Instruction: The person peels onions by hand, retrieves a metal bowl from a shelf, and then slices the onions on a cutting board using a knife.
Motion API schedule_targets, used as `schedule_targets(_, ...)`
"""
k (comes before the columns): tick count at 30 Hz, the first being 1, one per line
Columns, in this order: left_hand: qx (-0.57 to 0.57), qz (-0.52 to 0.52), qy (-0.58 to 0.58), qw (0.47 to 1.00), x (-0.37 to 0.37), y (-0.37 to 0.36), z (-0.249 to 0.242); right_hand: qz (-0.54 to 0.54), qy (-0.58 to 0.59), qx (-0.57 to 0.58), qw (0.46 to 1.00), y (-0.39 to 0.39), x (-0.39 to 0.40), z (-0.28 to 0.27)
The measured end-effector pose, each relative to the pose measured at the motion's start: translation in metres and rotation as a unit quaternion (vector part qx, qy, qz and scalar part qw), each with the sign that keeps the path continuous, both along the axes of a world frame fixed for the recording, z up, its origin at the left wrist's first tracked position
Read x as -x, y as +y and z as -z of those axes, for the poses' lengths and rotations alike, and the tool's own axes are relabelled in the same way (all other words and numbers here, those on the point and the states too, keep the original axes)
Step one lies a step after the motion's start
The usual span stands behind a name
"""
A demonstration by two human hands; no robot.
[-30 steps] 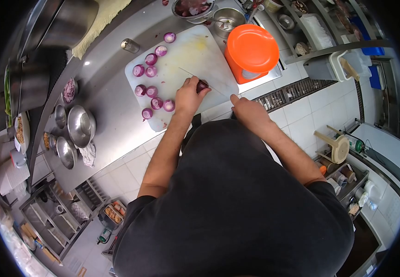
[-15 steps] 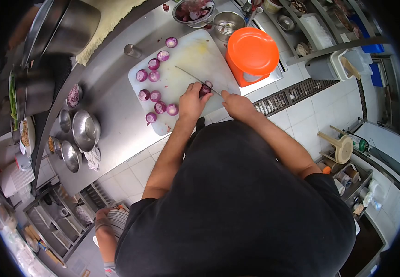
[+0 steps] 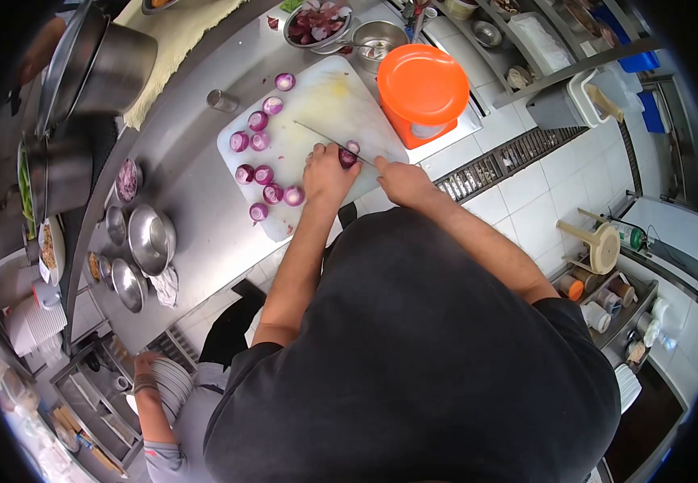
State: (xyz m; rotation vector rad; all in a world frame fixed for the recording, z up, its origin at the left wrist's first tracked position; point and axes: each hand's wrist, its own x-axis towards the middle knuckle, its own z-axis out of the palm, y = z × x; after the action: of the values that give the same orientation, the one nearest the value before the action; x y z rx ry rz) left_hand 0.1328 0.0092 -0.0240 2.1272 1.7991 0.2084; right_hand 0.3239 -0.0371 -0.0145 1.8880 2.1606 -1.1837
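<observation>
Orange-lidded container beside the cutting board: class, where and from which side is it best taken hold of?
Probably by its side walls just under the orange lid, coming from above. The lid overhangs the body, giving a ledge, and the container stands upright with bowls crowding its far side.

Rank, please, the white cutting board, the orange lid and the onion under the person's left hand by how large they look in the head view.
1. White cutting board, clearly the largest.
2. Orange lid, though it sits higher, nearer the camera, so it may look bigger than it is.
3. Onion, smallest, partly covered by the left hand.
</observation>
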Motion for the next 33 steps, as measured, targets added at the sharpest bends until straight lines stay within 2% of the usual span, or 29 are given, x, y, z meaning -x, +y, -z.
schedule_targets(3,0.036,-0.028,-0.044,0.998,-0.001,0.001,0.002,0.0,0.002,0.002,1.0,-0.001,-0.001,-0.001)
schedule_targets(8,-0.01,-0.032,-0.176,0.984,0.01,-0.006,0.004,-0.005,-0.003,0.007,1.0,0.0,-0.001,-0.002)
schedule_targets(11,0.004,-0.043,-0.23,0.972,0.014,-0.007,0.0,-0.004,0.001,0.005,1.0,0.001,-0.001,-0.002)
schedule_targets(14,0.063,-0.062,-0.295,0.951,0.016,-0.009,-0.002,0.0,0.003,0.003,1.0,0.0,-0.001,0.0)
schedule_targets(17,0.026,-0.038,-0.288,0.956,0.019,-0.012,0.003,0.006,0.003,0.002,1.0,-0.001,-0.002,0.001)
schedule_targets(20,0.042,-0.065,-0.349,0.934,0.021,-0.016,0.024,0.021,0.007,-0.002,1.0,-0.002,-0.003,-0.002)
schedule_targets(23,0.056,-0.092,-0.371,0.923,0.022,-0.02,0.038,0.041,0.013,-0.027,0.999,-0.003,-0.004,-0.009)
schedule_targets(26,-0.041,-0.056,-0.293,0.954,0.02,-0.024,0.038,0.049,0.016,-0.064,0.997,-0.008,-0.01,-0.017)
schedule_targets(29,-0.07,-0.043,-0.227,0.97,0.02,-0.026,0.031,0.023,0.016,-0.085,0.996,-0.012,-0.018,-0.03)
schedule_targets(33,-0.012,-0.057,-0.24,0.969,0.02,-0.025,0.019,-0.006,0.012,-0.086,0.996,-0.022,-0.022,-0.041)
